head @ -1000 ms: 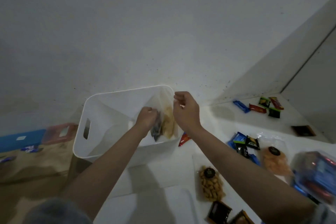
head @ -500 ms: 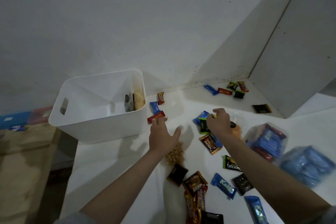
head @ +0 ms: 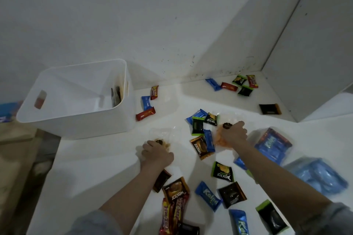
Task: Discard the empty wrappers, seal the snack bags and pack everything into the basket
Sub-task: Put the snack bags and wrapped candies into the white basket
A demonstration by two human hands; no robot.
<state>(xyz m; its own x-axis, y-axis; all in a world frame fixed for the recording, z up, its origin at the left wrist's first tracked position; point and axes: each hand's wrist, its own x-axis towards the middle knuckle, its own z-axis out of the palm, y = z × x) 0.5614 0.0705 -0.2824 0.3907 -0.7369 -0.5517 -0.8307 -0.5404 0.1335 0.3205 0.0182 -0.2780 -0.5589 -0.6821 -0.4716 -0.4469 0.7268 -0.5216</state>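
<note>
Left hand (head: 156, 155) clutches nut bag (head: 162, 137) — right hand (head: 234, 134) clutches orange snack bag (head: 219, 137); both bags' mouths point toward wall.

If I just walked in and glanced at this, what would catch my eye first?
Probably the two hands: the left hand pressing on a clear bag of nuts, the right hand on a clear bag of orange snacks. Colourful wrapped snacks lie scattered all around them, and a big white basket sits at the table's left edge.

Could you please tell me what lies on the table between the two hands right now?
In the head view, a brown Nextar packet and a blue bar lie between the left hand and right hand.
</note>
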